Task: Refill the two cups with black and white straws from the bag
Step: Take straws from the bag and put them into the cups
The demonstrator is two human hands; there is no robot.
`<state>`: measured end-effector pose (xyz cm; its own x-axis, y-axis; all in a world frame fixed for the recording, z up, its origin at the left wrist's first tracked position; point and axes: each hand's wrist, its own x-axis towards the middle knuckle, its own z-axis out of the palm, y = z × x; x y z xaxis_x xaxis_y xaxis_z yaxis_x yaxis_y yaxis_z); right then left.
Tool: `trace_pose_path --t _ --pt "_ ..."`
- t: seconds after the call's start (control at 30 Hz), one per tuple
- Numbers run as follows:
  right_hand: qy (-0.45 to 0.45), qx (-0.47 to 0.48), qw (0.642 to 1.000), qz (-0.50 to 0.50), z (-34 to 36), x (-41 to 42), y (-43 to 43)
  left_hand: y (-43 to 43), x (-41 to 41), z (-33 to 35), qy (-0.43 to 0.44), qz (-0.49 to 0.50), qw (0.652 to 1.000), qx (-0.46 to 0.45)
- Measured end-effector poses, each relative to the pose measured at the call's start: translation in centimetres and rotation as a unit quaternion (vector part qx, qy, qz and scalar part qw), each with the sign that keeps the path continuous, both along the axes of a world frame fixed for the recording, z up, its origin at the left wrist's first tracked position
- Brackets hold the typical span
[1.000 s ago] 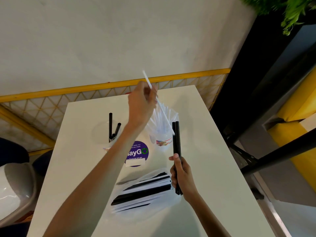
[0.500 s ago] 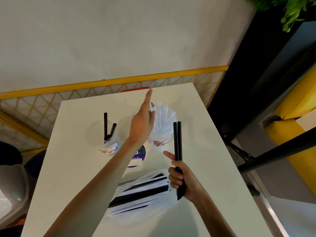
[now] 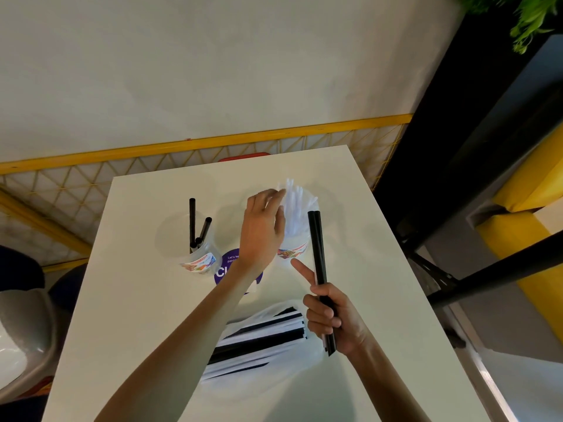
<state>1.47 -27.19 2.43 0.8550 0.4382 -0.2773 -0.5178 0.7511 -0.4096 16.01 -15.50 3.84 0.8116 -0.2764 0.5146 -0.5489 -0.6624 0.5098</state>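
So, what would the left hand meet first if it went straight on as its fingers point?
Probably the white straws in the cup; the left hand looks nearly on them, depth unclear.

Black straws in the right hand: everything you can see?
Two black straws, matte and plastic-looking, straight, side by side and touching. The right hand grips their lower part, index finger stretched out; the bottom ends stick out below the grip. They point up and away, tops near the cup of white straws.

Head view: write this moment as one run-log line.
left hand: open, at white-straw cup | right hand: grips two black straws | black-straw cup: few inside | bag: holds straws
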Motion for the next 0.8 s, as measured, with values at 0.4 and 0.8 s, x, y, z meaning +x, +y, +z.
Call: trace_pose_path --t 0.4,0.8 --pt "0.011 -0.06 0.998 -0.003 0.9 0.0 0.3 -1.4 -3.8 2.7 0.558 -0.041 0.768 -0.312" --pt "0.038 -0.158 0.986 -0.022 1.4 -0.4 0.1 -0.9 -2.2 4.4 0.551 -0.043 0.771 -0.316"
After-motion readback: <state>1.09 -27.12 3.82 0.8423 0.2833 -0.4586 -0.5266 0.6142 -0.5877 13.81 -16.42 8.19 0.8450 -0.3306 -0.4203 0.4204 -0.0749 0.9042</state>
